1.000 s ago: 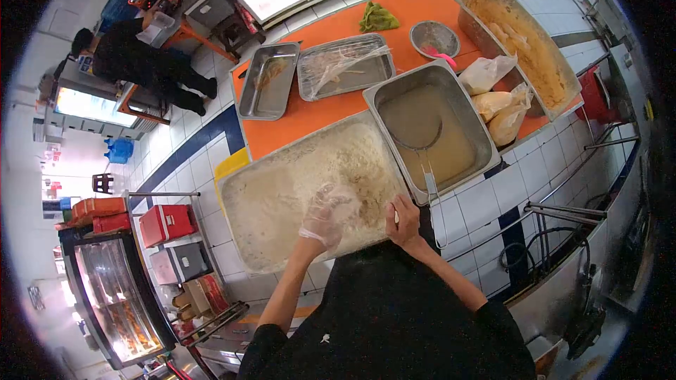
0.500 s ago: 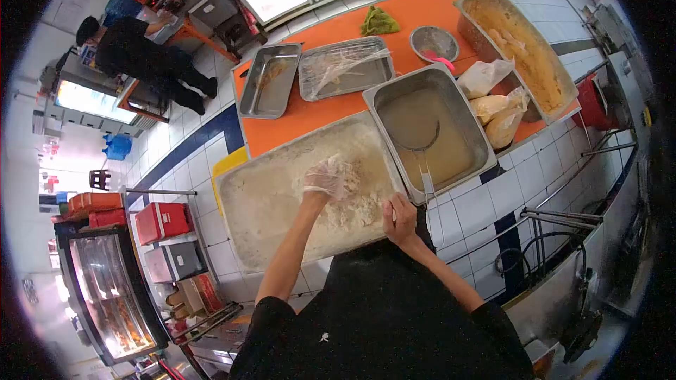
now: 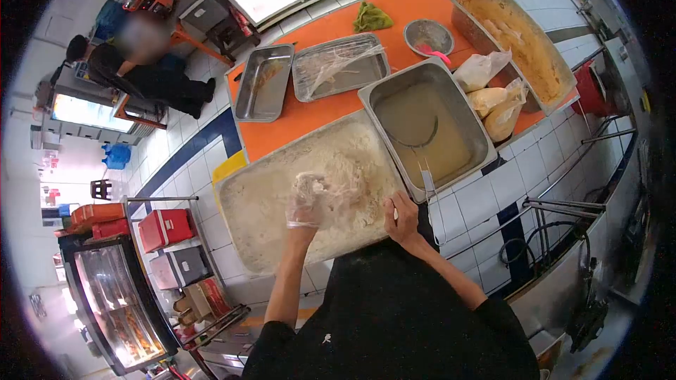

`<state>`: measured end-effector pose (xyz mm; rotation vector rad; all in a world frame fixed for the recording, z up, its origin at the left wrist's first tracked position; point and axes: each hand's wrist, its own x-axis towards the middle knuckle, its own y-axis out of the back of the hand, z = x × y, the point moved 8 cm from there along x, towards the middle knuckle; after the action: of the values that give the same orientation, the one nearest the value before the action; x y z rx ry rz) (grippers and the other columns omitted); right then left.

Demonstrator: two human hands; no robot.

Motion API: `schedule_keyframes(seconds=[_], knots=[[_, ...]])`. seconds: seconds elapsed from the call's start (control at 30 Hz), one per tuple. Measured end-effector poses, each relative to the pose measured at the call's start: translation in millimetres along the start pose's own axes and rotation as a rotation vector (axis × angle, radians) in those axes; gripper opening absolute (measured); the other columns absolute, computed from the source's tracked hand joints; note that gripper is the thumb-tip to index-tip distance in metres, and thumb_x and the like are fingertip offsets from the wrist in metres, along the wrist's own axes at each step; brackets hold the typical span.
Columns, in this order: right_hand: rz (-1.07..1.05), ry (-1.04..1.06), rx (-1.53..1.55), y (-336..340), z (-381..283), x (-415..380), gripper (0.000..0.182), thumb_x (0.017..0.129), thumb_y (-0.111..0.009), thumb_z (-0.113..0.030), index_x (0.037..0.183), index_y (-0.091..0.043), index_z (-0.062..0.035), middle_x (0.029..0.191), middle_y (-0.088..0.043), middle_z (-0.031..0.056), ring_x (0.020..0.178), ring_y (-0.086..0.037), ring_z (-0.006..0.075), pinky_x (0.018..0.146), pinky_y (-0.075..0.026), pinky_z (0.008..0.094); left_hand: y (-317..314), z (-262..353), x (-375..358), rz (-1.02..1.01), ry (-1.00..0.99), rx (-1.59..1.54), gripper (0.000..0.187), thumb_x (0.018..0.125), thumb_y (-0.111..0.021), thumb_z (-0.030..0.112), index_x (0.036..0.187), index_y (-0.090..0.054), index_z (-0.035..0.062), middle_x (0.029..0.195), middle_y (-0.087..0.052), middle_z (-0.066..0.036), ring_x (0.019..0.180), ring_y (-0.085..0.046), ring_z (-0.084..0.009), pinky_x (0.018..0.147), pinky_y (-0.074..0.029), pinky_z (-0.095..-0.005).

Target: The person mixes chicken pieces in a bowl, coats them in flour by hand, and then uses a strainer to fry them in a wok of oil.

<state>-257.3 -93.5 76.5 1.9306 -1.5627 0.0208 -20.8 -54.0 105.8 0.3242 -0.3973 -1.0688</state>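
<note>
A wide metal tray (image 3: pixel 250 243) of pale flour lies in front of me. My left hand (image 3: pixel 305 204), in a clear plastic glove, is over the middle of the flour, with white clumps around its fingers; motion and flour smear the fingertips. Just right of it is a heap of floury, lumpy pieces (image 3: pixel 348 186), whose kind the flour hides. My bare right hand (image 3: pixel 401 217) is closed on the tray's right edge. Close by on the right stands a deep metal pan (image 3: pixel 486 158) of cloudy liquid, with a wire strainer (image 3: pixel 427 181) resting in it.
An orange table (image 3: pixel 327 119) bears two shallow metal trays, one covered with plastic film (image 3: pixel 338 70), a green cloth (image 3: pixel 372 17), a bowl (image 3: pixel 428 36), tied bags (image 3: pixel 498 109) and a long pan of orange-yellow coating (image 3: pixel 524 42). A person (image 3: pixel 144 77) is at the back left.
My left hand has shifted left and slightly toward me from the floury pieces, which look more spread and raised. My right hand stays at the tray edge. The person at the back has turned.
</note>
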Motion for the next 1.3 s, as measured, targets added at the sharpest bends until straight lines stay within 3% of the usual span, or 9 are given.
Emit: schedule_keyframes(seconds=[0.17,0.37,0.43,0.53,0.73,0.9,1.0,1.1,1.3], knots=[[0.0,-0.015,0.031,-3,5,-2,0.014,0.088,-0.051,-0.008,0.077,-0.051,0.001,0.07,-0.049,0.0165,0.061,-0.052,0.0353,0.054,-0.042,0.0424,6,-16,-6,-0.059,0.118,-0.104,0.022,0.091,-0.059,0.013,0.109,-0.06,0.0013,0.097,-0.064,-0.013,0.088,-0.063,-0.02,0.078,-0.051,-0.0351],[-0.026,-0.045,0.012,-3,3,0,0.015,0.088,-0.051,-0.009,0.077,-0.051,0.001,0.07,-0.049,0.0171,0.062,-0.053,0.0355,0.055,-0.042,0.0428,4,7,-24,-0.234,-0.019,0.68,0.036,0.088,-0.053,0.016,0.123,-0.06,0.0109,0.104,-0.065,-0.015,0.085,-0.065,-0.0281,0.076,-0.053,-0.0372],[0.003,-0.017,0.023,-2,3,-1,0.017,0.089,-0.05,-0.01,0.077,-0.051,0.0013,0.07,-0.049,0.0176,0.061,-0.053,0.0355,0.055,-0.042,0.0429,-13,16,-39,-0.757,0.292,0.949,0.046,0.083,-0.056,0.017,0.129,-0.056,0.017,0.108,-0.065,-0.015,0.086,-0.065,-0.0306,0.076,-0.053,-0.0413],[0.0,0.0,0.011,-1,0,0,0.018,0.089,-0.05,-0.01,0.077,-0.051,0.0019,0.07,-0.049,0.0178,0.061,-0.052,0.0357,0.055,-0.042,0.0429,-29,54,-35,-0.532,-0.301,0.563,0.051,0.083,-0.057,0.019,0.134,-0.052,0.0181,0.112,-0.064,-0.015,0.087,-0.066,-0.0313,0.074,-0.053,-0.0424],[0.023,-0.006,0.014,1,-1,1,0.017,0.089,-0.051,-0.009,0.077,-0.053,0.0028,0.071,-0.052,0.0187,0.062,-0.053,0.0362,0.053,-0.043,0.0422,-65,-38,38,-0.678,0.247,0.503,0.045,0.081,-0.059,0.018,0.126,-0.06,0.0199,0.115,-0.065,-0.014,0.099,-0.064,-0.0303,0.084,-0.05,-0.0407],[0.074,0.021,-0.036,3,-5,-2,0.016,0.089,-0.051,-0.009,0.077,-0.053,0.0027,0.071,-0.053,0.0178,0.061,-0.053,0.0361,0.053,-0.043,0.0413,-159,-113,28,-0.803,-0.228,0.924,0.038,0.073,-0.064,0.022,0.111,-0.068,0.0205,0.104,-0.067,-0.021,0.096,-0.063,-0.038,0.086,-0.049,-0.0446],[0.118,0.04,-0.05,9,-7,7,0.016,0.089,-0.051,-0.009,0.077,-0.053,0.0021,0.071,-0.052,0.0169,0.06,-0.053,0.0357,0.052,-0.043,0.0411,-175,-90,-13,-0.872,-0.509,0.654,0.034,0.074,-0.063,0.023,0.106,-0.069,0.0156,0.113,-0.065,-0.02,0.102,-0.061,-0.0366,0.086,-0.049,-0.0447],[0.113,0.015,-0.012,8,-4,7,0.016,0.09,-0.049,-0.008,0.077,-0.052,0.0014,0.069,-0.05,0.0159,0.06,-0.052,0.0351,0.054,-0.041,0.0415,-135,-48,-20,-0.96,0.091,0.815,0.045,0.074,-0.064,0.024,0.117,-0.064,0.011,0.12,-0.062,-0.019,0.105,-0.06,-0.0349,0.087,-0.049,-0.0446],[0.057,-0.021,0.005,3,-2,0,0.019,0.092,-0.047,-0.007,0.075,-0.049,0.0013,0.068,-0.048,0.016,0.059,-0.05,0.0346,0.055,-0.04,0.0411,-138,-53,-69,-0.84,-0.267,0.957,0.041,0.079,-0.062,0.03,0.112,-0.061,0.0064,0.113,-0.063,-0.017,0.106,-0.06,-0.0356,0.087,-0.048,-0.0458]])
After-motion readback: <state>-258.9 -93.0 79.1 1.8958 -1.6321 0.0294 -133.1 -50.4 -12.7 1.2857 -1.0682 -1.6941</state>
